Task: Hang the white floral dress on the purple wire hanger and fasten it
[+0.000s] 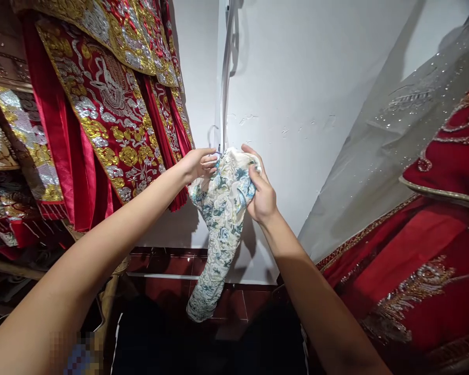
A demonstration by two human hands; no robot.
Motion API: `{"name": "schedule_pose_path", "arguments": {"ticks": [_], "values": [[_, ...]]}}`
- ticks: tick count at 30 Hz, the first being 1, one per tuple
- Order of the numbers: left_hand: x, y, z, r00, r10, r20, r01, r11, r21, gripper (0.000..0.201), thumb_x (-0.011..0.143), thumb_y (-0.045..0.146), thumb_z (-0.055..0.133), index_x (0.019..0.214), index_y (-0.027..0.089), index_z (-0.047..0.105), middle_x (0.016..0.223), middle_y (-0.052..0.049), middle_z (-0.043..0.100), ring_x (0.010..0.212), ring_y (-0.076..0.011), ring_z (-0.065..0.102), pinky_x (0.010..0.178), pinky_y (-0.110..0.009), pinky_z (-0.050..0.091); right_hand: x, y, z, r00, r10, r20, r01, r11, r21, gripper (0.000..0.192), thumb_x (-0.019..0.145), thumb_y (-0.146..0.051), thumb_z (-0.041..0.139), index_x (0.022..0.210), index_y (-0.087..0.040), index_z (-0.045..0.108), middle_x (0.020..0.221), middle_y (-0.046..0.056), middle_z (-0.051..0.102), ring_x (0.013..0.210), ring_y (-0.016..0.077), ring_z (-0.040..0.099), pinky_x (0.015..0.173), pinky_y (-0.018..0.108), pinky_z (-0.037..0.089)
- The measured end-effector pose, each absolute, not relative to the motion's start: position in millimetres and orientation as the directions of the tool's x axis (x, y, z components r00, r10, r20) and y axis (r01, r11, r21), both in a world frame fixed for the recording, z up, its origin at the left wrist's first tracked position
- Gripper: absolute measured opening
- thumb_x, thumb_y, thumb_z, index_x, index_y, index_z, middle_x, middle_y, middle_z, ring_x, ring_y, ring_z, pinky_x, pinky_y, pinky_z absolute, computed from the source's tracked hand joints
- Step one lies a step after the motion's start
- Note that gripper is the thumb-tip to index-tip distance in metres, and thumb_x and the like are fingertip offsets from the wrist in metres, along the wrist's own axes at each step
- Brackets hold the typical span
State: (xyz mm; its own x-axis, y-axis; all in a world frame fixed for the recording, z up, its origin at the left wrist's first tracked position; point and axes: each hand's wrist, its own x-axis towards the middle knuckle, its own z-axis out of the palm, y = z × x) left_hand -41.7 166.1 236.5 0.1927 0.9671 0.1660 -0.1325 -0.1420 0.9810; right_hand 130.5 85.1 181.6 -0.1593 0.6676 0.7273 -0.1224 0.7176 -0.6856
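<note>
A slim floral dress, cream with blue and green flowers and crinkled fabric, hangs in front of me and narrows towards its lower end. My left hand is closed at the dress's upper left edge, fingers curled by a small dark piece at the top whose kind I cannot make out. On the upper right side, my right hand grips the fabric, thumb in front and fingers partly behind it. The dress's lower end hangs free above the floor, bent slightly to the left.
Red costumes with gold and silver embroidery hang at the left. A white wall with scratches stands behind, with a pale vertical strip. To the right are a sheer sparkly fabric and a red beaded garment. Dark red tiles lie below.
</note>
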Motion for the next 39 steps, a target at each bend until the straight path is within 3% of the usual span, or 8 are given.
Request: {"name": "schedule_pose_path", "arguments": {"ticks": [8, 16, 20, 23, 27, 33, 36, 39], "values": [[-54.1, 114.7, 225.5, 0.186, 0.981, 0.054, 0.031, -0.061, 0.998, 0.023, 0.073, 0.01, 0.06, 0.094, 0.016, 0.055, 0.089, -0.012, 0.071, 0.057, -0.0156, 0.058, 0.059, -0.034, 0.052, 130.0, 30.7, 174.2, -0.722, 0.469, 0.509, -0.034, 0.71, -0.703, 0.064, 0.087, -0.045, 0.068, 0.147, -0.035, 0.047, 0.139, 0.006, 0.06, 0.126, 0.0294, 0.057, 0.107, 0.051, 0.044], [-99.6, 36.0, 229.5, 0.457, 0.865, 0.206, 0.597, -0.47, 0.65, 0.033, 0.082, 0.033, 0.065, 0.113, 0.026, 0.057, 0.07, -0.001, 0.07, 0.052, -0.0166, 0.057, 0.047, -0.027, 0.041, 183.0, 101.7, 107.6, -0.211, 0.75, 0.627, 0.448, 0.645, -0.619, 0.059, 0.091, -0.05, 0.06, 0.146, -0.032, 0.047, 0.153, 0.009, 0.043, 0.143, 0.0291, 0.036, 0.119, 0.054, 0.024], [-117.7, 36.5, 262.3, 0.477, 0.848, 0.232, 0.605, -0.509, 0.612, 0.019, 0.083, 0.034, 0.068, 0.099, 0.024, 0.068, 0.065, -0.002, 0.066, 0.062, -0.0206, 0.064, 0.059, -0.03, 0.049, 187.3, 120.0, 86.0, -0.171, 0.798, 0.578, 0.295, 0.601, -0.743, 0.06, 0.094, -0.057, 0.051, 0.147, -0.03, 0.044, 0.157, 0.008, 0.038, 0.143, 0.0265, 0.037, 0.118, 0.049, 0.028], [-124.6, 44.2, 271.7, 0.476, 0.842, 0.255, 0.62, -0.526, 0.582, 0.012, 0.082, 0.031, 0.07, 0.089, 0.021, 0.073, 0.068, -0.004, 0.065, 0.071, -0.0226, 0.066, 0.069, -0.033, 0.05, 187.5, 107.6, 91.7, -0.134, 0.783, 0.608, 0.161, 0.622, -0.766, 0.051, 0.092, -0.058, 0.056, 0.131, -0.025, 0.061, 0.136, 0.007, 0.061, 0.127, 0.0262, 0.055, 0.11, 0.043, 0.041], [-122.1, 56.7, 260.0, 0.436, 0.736, 0.517, 0.646, -0.656, 0.389, 0.016, 0.086, 0.031, 0.064, 0.096, 0.021, 0.072, 0.087, -0.006, 0.068, 0.083, -0.0229, 0.064, 0.08, -0.036, 0.049, 201.1, 85.6, 106.4, -0.056, 0.875, 0.482, -0.024, 0.481, -0.876, 0.038, 0.082, -0.057, 0.069, 0.093, -0.02, 0.074, 0.086, 0.005, 0.075, 0.085, 0.0258, 0.071, 0.076, 0.036, 0.059], [-115.9, 67.1, 232.8, 0.246, 0.473, 0.846, 0.709, -0.683, 0.175, 0.023, 0.094, 0.032, 0.049, 0.111, 0.023, 0.061, 0.122, -0.009, 0.06, 0.119, -0.0272, 0.052, 0.106, -0.043, 0.038, 242.3, 86.2, 115.3, 0.288, 0.898, 0.332, -0.282, 0.411, -0.867, 0.032, 0.071, -0.046, 0.082, 0.087, -0.019, 0.074, 0.084, 0.007, 0.076, 0.077, 0.0253, 0.073, 0.065, 0.033, 0.061], [-110.4, 71.1, 203.6, 0.156, 0.45, 0.879, 0.705, -0.674, 0.22, 0.021, 0.094, 0.034, 0.05, 0.11, 0.022, 0.058, 0.118, -0.009, 0.06, 0.112, -0.0261, 0.053, 0.1, -0.04, 0.041, 248.5, 96.7, 119.8, 0.316, 0.901, 0.296, -0.319, 0.395, -0.862, 0.032, 0.069, -0.043, 0.084, 0.086, -0.018, 0.073, 0.08, 0.007, 0.076, 0.077, 0.0261, 0.074, 0.067, 0.034, 0.062], [-96.7, 71.2, 157.3, 0.126, 0.638, 0.76, 0.638, -0.638, 0.43, 0.02, 0.095, 0.04, 0.05, 0.093, 0.021, 0.057, 0.086, -0.004, 0.062, 0.081, -0.0206, 0.057, 0.075, -0.033, 0.045, 239.9, 105.2, 125.3, 0.187, 0.939, 0.289, -0.32, 0.336, -0.886, 0.035, 0.071, -0.045, 0.083, 0.088, -0.016, 0.073, 0.08, 0.008, 0.076, 0.079, 0.0279, 0.075, 0.068, 0.036, 0.063]]}}
